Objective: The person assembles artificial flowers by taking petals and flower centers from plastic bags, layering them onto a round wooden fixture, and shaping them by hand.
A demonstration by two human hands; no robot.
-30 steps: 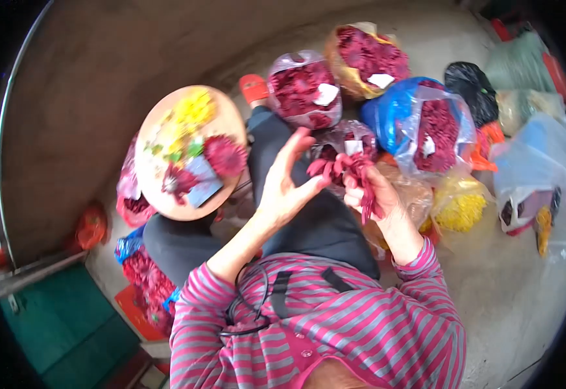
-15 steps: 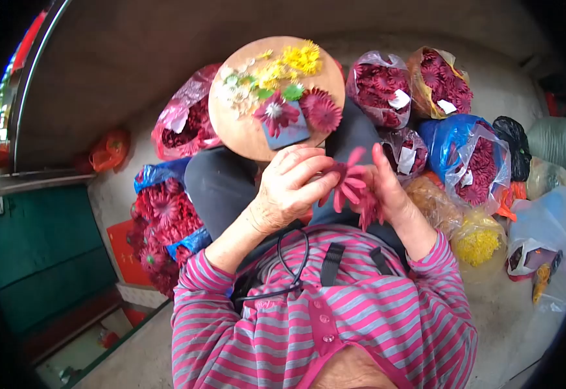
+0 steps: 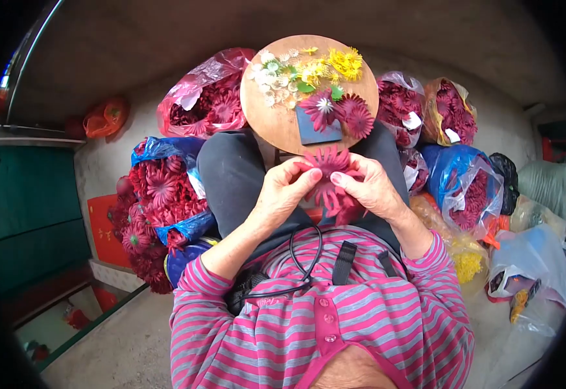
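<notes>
Dark red petal pieces (image 3: 327, 170) are held spread between both hands, over my lap. My left hand (image 3: 287, 188) pinches their left edge between thumb and fingers. On the other side my right hand (image 3: 370, 185) pinches the right edge, with more red petals hanging below the fingers. Just beyond the hands stands a round wooden table (image 3: 263, 123). On it lie a blue-grey block (image 3: 318, 129), a red flower with a pale centre (image 3: 322, 109), a second red flower (image 3: 359, 120), yellow pieces (image 3: 345, 63), pale pieces (image 3: 273, 79) and green pieces (image 3: 305, 87).
Bags of red petals stand around me: a pink bag (image 3: 211, 97), a blue one (image 3: 166, 188) at the left, and a blue one (image 3: 440, 168) at the right. Farther right are a bag of yellow pieces (image 3: 468, 262) and a clear bag (image 3: 536, 259).
The view has swung, bringing the table in front of me. My hands have come together, and both now pinch the red petals, which face up spread out.
</notes>
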